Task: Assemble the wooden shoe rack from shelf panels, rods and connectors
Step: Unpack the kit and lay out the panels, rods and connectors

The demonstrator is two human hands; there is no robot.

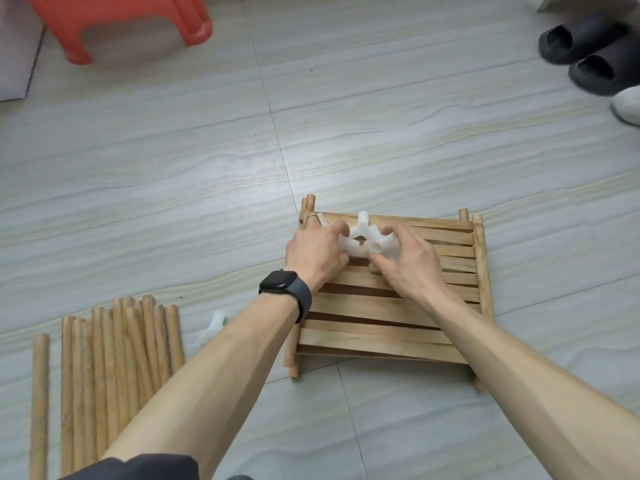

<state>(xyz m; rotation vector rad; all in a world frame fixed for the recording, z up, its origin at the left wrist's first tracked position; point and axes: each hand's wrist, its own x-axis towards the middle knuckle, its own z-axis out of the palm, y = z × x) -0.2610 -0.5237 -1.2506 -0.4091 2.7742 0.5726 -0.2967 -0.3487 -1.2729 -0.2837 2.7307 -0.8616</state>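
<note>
1. Wooden rods (117, 348) lie near left, long axes running near to far. One lone rod (39, 403) lies leftmost, beside a bundle of roughly ten that overlap too much to count exactly.
2. One loose connector (213, 327), white, lies just right of the bundle.
3. The left hand (317, 252), with a smartwatch (285, 289) on its wrist, and the right hand (405, 261) both curl their fingers around a cluster of white connectors (363, 237).
4. The cluster sits on stacked shelf panels (381, 320), whose slats run left to right; I cannot tell the panel count.
5. The grey wood-grain floor (381, 133) holds a red stool (117, 22) far left and two black slippers (588, 53) far right.
</note>
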